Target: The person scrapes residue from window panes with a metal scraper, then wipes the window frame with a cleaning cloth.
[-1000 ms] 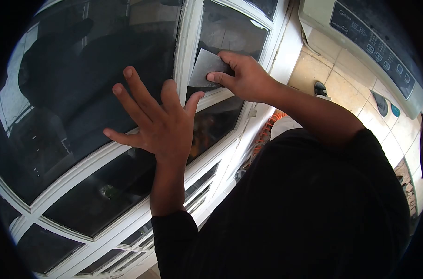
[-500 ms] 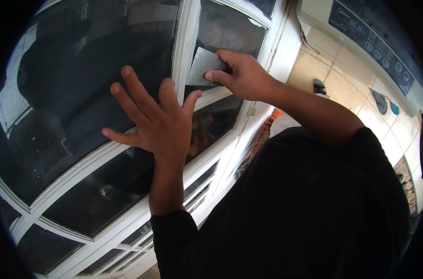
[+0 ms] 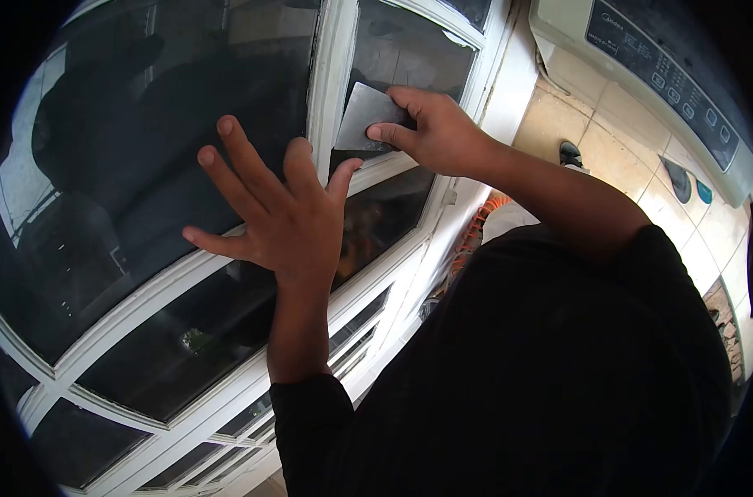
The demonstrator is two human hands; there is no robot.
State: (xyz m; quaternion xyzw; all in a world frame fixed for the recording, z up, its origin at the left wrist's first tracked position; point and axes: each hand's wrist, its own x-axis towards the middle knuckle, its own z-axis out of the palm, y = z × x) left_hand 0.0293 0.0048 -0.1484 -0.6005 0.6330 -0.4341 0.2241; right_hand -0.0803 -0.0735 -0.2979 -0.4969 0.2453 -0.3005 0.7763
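Observation:
My right hand (image 3: 433, 128) grips a flat, grey metal scraper blade (image 3: 363, 116) between thumb and fingers. The blade's lower left corner lies close to the white window frame (image 3: 333, 74), over a small dark glass pane (image 3: 401, 54). To the left, my left hand (image 3: 287, 207) is spread wide, its fingertips over the large dark pane (image 3: 161, 108) and its thumb near the frame's crossing bars. Nothing is in the left hand. White chips or smears mark the edges of the small pane.
A washing machine (image 3: 666, 83) with a button panel stands at the upper right. Tiled floor (image 3: 558, 124) runs beside the window, with dark footwear (image 3: 677, 180) on it. A coiled orange hose (image 3: 480, 228) lies by the wall below the frame.
Almost nothing differs. The right hand and blade have shifted very slightly; the left hand stays spread in the same place.

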